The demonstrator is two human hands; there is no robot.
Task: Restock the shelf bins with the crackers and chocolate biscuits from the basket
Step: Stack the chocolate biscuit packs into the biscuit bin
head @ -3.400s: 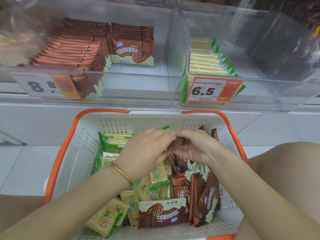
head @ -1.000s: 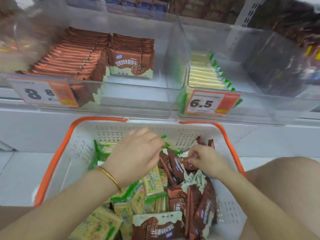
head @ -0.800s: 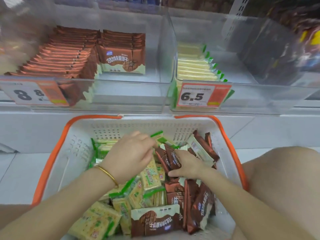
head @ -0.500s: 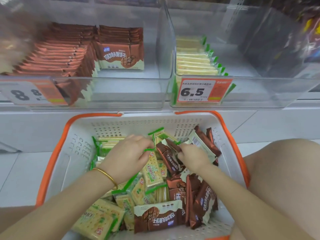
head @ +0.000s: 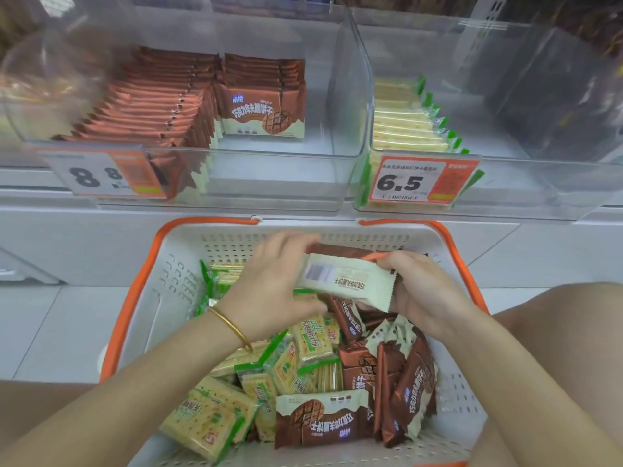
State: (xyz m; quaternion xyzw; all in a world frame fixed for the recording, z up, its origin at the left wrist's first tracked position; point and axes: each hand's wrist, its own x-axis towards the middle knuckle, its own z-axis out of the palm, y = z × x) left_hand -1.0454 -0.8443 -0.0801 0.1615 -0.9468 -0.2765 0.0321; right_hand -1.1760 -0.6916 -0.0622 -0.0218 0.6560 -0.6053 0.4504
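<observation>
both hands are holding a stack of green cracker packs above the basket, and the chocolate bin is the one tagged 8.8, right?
Not quite. The head view shows the left hand and right hand holding chocolate biscuit packs, not green crackers. The rest stands.

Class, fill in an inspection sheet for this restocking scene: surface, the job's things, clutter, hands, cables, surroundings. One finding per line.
Surface: white basket with orange rim, below the shelf.
Job's things: chocolate biscuit packs and green cracker packs mixed in the basket; left bin holds chocolate biscuits, right bin crackers.
Clutter: nothing seen.
Hands: left hand and right hand together hold a stack of chocolate biscuit packs above the basket.
Cables: nothing seen.
Surroundings: price tags 8.8 and 6.5; pale tiled floor.
</observation>
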